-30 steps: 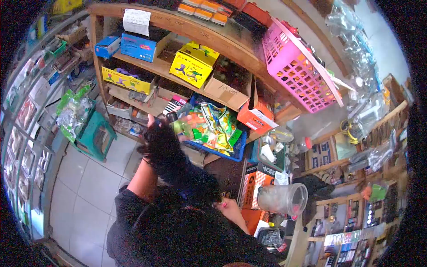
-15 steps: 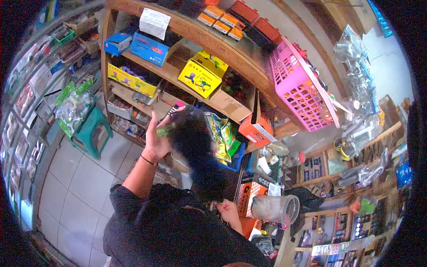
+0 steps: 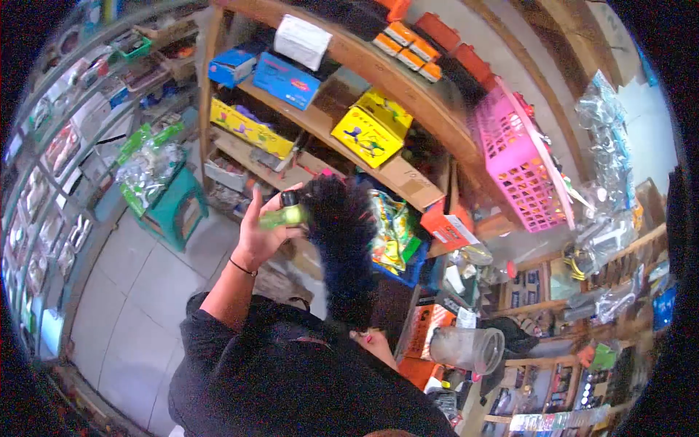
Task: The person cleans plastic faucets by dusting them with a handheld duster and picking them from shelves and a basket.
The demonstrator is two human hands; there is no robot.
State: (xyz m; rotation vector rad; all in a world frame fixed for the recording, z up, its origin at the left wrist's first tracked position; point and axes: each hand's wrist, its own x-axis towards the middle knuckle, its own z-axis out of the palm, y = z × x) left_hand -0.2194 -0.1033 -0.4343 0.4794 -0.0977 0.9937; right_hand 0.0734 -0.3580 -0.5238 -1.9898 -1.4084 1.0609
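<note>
My left hand point(image 3: 261, 231) is raised and closed around a small lime-green object point(image 3: 284, 217) with a black part at its top. Motion blurs it, so its exact kind does not show. Right beside it, the bushy head of a dark feather duster point(image 3: 342, 226) overlaps or touches its right side. My right hand point(image 3: 373, 345) is lower down, close to my chest, fingers curled at the duster's lower end. The duster's handle is mostly hidden by that hand and my black sleeve.
Ahead are wooden shelves with a yellow box point(image 3: 371, 135), a blue box point(image 3: 286, 80) and a pink basket point(image 3: 517, 160). A green stool point(image 3: 175, 218) carrying plastic packs stands left on the tiled floor. A clear plastic jar point(image 3: 466, 349) is at right, near an orange box point(image 3: 429, 328).
The view has shifted, so the shelves appear farther right. The duster's head has moved right relative to my left hand, uncovering more of the lime-green object and its black part.
</note>
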